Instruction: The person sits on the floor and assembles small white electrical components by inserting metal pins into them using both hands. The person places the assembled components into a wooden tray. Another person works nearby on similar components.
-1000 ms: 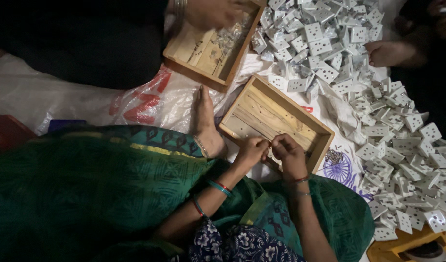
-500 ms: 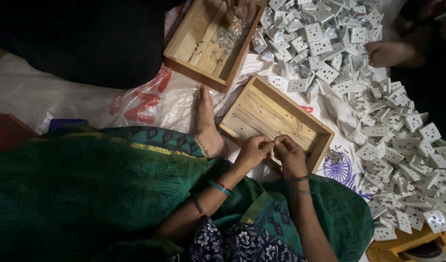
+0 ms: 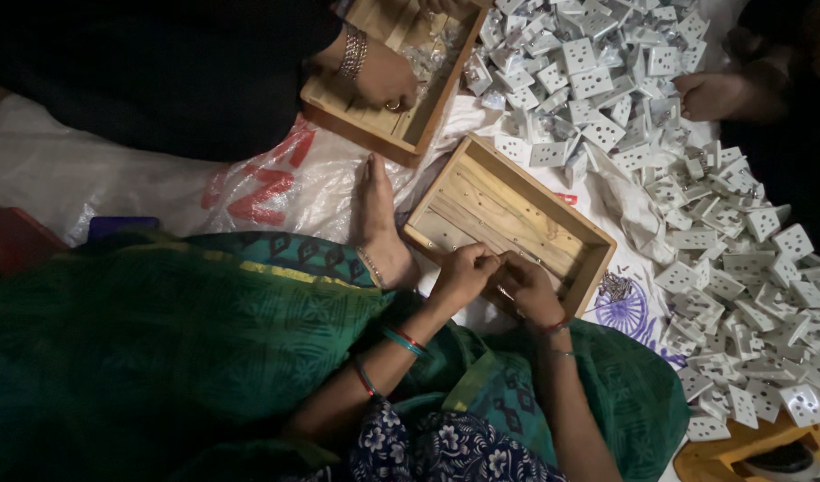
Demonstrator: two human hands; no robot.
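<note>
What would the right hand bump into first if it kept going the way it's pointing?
Probably the left hand. The right hand points left over the near edge of the wooden tray, fingertips nearly meeting the left hand's. Whether they already touch is hard to tell.

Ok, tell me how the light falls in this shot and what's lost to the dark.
Head view: light is strongest on the white socket plates and the wooden tray; the left hand and right hand are lit but dim, whatever their fingers pinch too small to make out; the green cloth and upper left sink into shadow; no glare, focus fairly sharp.
</note>
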